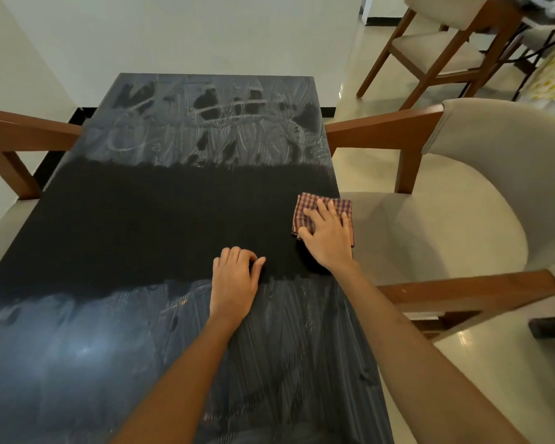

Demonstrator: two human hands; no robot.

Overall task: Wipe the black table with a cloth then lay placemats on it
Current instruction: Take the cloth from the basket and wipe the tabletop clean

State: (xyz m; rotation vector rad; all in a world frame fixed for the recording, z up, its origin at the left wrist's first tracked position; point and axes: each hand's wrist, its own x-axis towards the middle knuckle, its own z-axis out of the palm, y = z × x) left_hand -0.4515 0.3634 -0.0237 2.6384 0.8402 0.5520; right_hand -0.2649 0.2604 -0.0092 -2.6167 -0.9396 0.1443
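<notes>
Our right hand presses flat, fingers spread, on the folded red-checked cloth at the streaked black table edge; our left hand rests, fingers curled, seemingly gripping nothing.

Home dining room: table, armchairs.

Cloth on table's right edge — chair just beside.
</notes>
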